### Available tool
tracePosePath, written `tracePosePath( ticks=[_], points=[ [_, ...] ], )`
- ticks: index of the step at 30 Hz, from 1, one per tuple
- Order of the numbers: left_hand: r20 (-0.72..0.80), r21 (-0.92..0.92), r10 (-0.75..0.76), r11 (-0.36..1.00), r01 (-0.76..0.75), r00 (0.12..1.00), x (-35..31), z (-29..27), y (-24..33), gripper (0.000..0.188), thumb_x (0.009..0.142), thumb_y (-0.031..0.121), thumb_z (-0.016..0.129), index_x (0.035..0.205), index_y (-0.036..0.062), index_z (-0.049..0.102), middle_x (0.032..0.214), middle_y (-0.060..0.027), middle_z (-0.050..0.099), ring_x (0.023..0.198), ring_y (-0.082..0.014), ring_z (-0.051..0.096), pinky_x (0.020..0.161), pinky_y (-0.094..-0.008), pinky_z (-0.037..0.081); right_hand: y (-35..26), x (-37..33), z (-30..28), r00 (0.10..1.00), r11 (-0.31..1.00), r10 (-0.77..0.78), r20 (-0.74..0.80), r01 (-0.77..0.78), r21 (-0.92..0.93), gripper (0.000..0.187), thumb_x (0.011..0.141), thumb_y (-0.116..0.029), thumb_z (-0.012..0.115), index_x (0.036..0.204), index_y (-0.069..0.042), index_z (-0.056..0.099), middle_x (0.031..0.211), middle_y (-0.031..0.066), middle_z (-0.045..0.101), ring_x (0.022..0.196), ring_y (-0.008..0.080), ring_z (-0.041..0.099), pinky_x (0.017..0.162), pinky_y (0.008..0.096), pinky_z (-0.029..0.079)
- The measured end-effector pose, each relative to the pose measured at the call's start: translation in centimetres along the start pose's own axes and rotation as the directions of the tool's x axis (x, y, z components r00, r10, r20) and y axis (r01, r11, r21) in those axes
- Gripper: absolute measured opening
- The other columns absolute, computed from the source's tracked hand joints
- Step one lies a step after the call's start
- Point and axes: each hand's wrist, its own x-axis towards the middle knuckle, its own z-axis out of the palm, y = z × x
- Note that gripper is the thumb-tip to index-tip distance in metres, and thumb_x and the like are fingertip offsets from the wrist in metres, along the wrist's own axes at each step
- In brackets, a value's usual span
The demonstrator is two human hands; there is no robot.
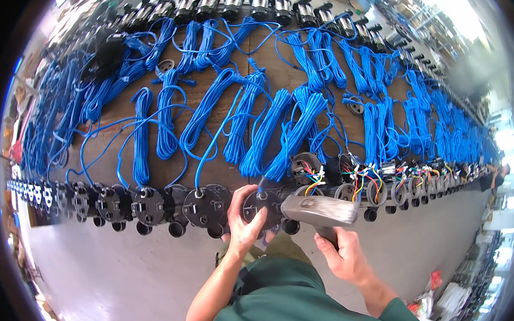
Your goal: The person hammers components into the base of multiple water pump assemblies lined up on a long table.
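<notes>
Head view: right hand (346, 254) grasped handle of hammer (320, 210) beside edge of brown table (112, 155). Hammer head's long axis ran left to right, dipping slightly rightward; handle pointed down toward person. Left hand (243, 228) gripped round black housing (271, 203) at table edge, flat face toward person. Any lettering on either too small to tell.
</notes>
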Motion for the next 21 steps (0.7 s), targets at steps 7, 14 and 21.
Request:
tracePosePath(
  ticks=[7, 14, 21],
  points=[
    [-0.029, 0.104, 0.090, 0.991, -0.087, 0.996, 0.0, 0.0, 0.5, 0.052, 0.078, 0.019, 0.078, 0.126, 0.0032, 0.065, 0.122, -0.0114, 0.065, 0.114, -0.0256, 0.066, 0.101, -0.0388, 0.051, 0.5, 0.8, 0.9, 0.999, 0.967, 0.036, 0.014, -0.031, -0.254, 0.026, 0.101, -0.023, 0.070, 0.104, 0.002, 0.065, 0.069, 0.0173, 0.067, 0.058, 0.0346, 0.065, 0.057, 0.0408, 0.050],
    [-0.060, 0.159, 0.176, 0.974, -0.164, 0.983, 0.2, 0.6, -0.3, 0.049, 0.078, 0.021, 0.079, 0.123, 0.0032, 0.067, 0.116, -0.0110, 0.067, 0.107, -0.0241, 0.068, 0.097, -0.0373, 0.053, 3.1, -0.1, 3.0, 0.992, 0.908, -0.111, -0.067, 0.074, -0.412, 0.029, 0.103, -0.025, 0.068, 0.100, 0.003, 0.064, 0.072, 0.0199, 0.068, 0.063, 0.0366, 0.069, 0.061, 0.0445, 0.052],
    [0.063, 0.231, 0.404, 0.884, -0.407, 0.913, -0.4, -1.9, -0.5, 0.107, 0.068, 0.045, 0.096, 0.152, 0.0054, 0.044, 0.151, -0.0171, 0.050, 0.142, -0.0389, 0.047, 0.118, -0.0492, 0.039, -5.3, 0.6, -0.1, 0.998, 0.999, -0.018, 0.056, 0.020, -0.045, 0.028, 0.105, -0.026, 0.067, 0.110, 0.002, 0.067, 0.072, 0.0074, 0.066, 0.065, 0.0129, 0.061, 0.061, 0.0347, 0.050]
  ],
)
